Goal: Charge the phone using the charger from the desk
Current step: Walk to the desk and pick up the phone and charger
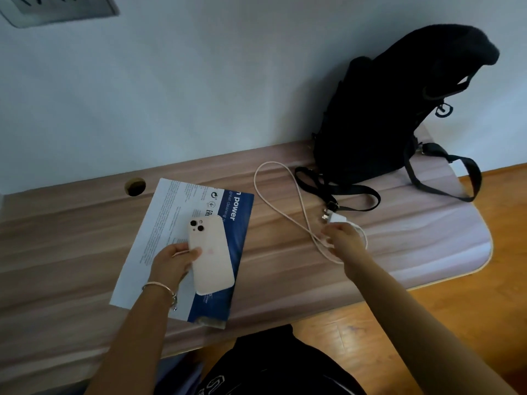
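A pale pink phone (210,255) lies back side up, camera end away from me, gripped along its left edge by my left hand (174,262) just above a blue and white leaflet (171,223). To the right, a white charger plug (335,217) rests on the wooden desk (85,232) with its pins pointing left. Its white cable (273,192) loops back toward the wall. My right hand (340,239) is down on the cable right below the plug, fingers curled around the cable strands.
A black backpack (399,109) leans on the wall at the desk's right end, its straps (336,192) trailing beside the plug. A round cable hole (135,186) sits near the wall. A wall socket plate (57,8) shows at top left. Wood floor lies to the right.
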